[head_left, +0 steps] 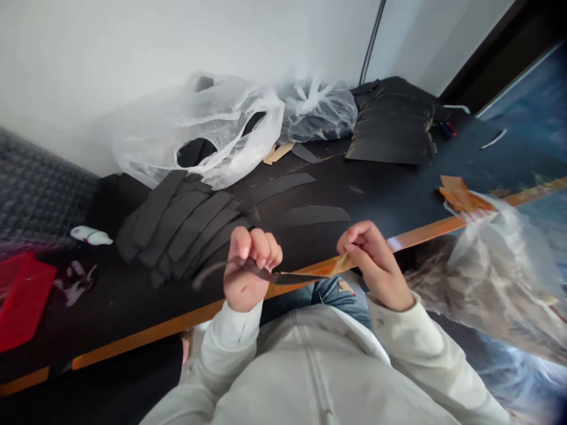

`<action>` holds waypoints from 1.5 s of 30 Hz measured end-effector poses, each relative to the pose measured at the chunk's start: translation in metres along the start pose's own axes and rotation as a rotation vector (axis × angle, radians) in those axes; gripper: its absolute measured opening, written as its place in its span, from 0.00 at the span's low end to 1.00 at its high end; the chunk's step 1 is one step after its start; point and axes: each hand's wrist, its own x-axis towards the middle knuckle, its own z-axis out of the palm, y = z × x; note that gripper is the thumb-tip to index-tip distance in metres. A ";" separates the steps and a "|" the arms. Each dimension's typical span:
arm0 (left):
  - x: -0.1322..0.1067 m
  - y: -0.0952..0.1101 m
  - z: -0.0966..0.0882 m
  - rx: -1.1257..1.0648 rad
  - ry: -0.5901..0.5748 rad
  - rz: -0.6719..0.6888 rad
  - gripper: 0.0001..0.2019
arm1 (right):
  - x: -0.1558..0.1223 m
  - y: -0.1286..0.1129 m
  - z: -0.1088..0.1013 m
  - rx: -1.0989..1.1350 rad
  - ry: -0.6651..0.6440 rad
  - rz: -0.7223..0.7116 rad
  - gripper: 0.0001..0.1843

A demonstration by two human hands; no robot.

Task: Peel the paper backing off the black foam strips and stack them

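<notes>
My left hand is closed around a thin dark curved strip, which sticks out on both sides of the fingers. A thin orange-tan film comes up off the strip's right end. Thumb and fingers of my right hand pinch that film's free end. Both hands are above the table's front edge, close to my body. Just beyond them, two similar dark strips lie flat on the table. Left of my left hand is a fanned pile of dark strips. The piece inside my left fingers is partly hidden.
White plastic bags and a stack of dark panels stand along the wall. Orange scraps lie at the right edge above a large clear bag. On the left are a white bottle and a red bin.
</notes>
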 end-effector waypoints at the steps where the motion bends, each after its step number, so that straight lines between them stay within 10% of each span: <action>1: 0.001 -0.004 -0.001 0.003 0.004 0.005 0.19 | 0.001 -0.005 0.005 -0.068 -0.053 -0.031 0.07; 11: 0.006 -0.014 -0.019 0.121 -0.158 0.130 0.26 | 0.022 -0.015 0.044 -0.063 -0.460 -0.124 0.06; 26: 0.011 -0.016 -0.012 -0.013 0.235 0.120 0.32 | 0.005 0.001 0.051 -0.177 0.129 -0.191 0.02; 35: 0.006 0.006 -0.021 -0.075 0.250 0.188 0.29 | -0.008 0.011 0.035 0.225 0.126 0.074 0.09; 39: 0.003 0.019 -0.021 -0.029 0.293 0.135 0.23 | -0.009 0.016 -0.014 0.125 0.315 0.044 0.10; 45: -0.007 0.009 -0.035 0.144 0.353 0.054 0.13 | -0.026 0.024 -0.186 -0.314 0.935 -0.275 0.20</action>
